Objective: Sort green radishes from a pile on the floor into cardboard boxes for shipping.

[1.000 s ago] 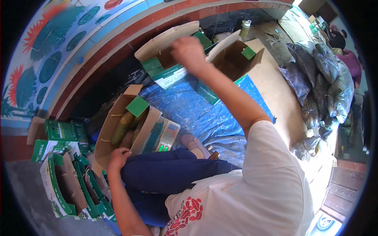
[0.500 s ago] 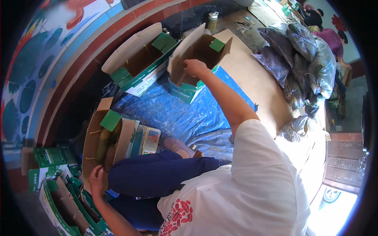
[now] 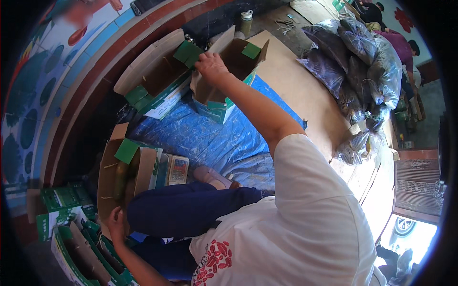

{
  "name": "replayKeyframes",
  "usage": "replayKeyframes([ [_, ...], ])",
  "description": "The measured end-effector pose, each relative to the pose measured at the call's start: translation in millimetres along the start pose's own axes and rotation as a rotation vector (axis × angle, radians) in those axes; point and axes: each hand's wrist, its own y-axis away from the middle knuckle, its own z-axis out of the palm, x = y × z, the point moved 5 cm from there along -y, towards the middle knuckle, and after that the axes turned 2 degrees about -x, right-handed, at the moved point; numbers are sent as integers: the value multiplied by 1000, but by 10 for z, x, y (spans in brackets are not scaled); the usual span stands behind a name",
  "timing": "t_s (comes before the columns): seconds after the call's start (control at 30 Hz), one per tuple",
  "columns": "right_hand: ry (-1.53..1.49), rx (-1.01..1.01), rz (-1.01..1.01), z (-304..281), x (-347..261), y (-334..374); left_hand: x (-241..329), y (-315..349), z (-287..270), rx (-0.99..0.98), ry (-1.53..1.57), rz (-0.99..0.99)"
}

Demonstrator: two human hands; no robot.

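Note:
My right hand [image 3: 211, 66] is at the left flap of an open, upright cardboard box [image 3: 217, 108], its fingers bent over the flap's edge. This box is white and green outside and brown inside; what I see of its inside holds nothing. A second open box [image 3: 168, 97] of the same kind stands just left of it. Low on the left, my left hand [image 3: 116, 221] hangs with loosely bent, parted fingers by the near end of a third box [image 3: 109, 183]. In that box lies a long green vegetable [image 3: 120, 181], like a large cucumber, partly hidden by my knee.
A scale [image 3: 178, 169] with a keypad sits beside the third box. Blue plastic sheeting [image 3: 253, 128] covers the floor. More green boxes [image 3: 78, 248] stand lower left. Filled plastic bags [image 3: 362, 71] are piled right; a bottle [image 3: 246, 23] and scissors [image 3: 286, 24] lie beyond. Other people [image 3: 398, 45] are far right.
My right hand has moved left and up, from over the box's inside to its left flap. My left hand stays beside the third box. The whole view has shifted slightly.

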Motion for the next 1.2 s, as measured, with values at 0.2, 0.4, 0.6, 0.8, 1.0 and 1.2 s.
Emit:
replayKeyframes([
  [0.2, 165, 76, 56, -18, 149, 142, -51, 39, 14, 48, -50, -41],
  [0.4, 240, -50, 19, 221, 237, 320, -63, 48, 29, 28, -27, 8],
  [0.6, 275, -116, -135, 100, 76, 250, -92, 58, 16, 14, -41, 7],
  [0.8, 202, 2, -320, -229, -235, 201, 8, 136, -14, 80, -148, 30],
  [1.0, -144, -4, -244, -114, -304, 93, 31, 183, -11, 102, -23, -3],
  [1.2, 6, -227, -68, 78, -91, 33, -68, 237, -13, 147, -68, 24],
])
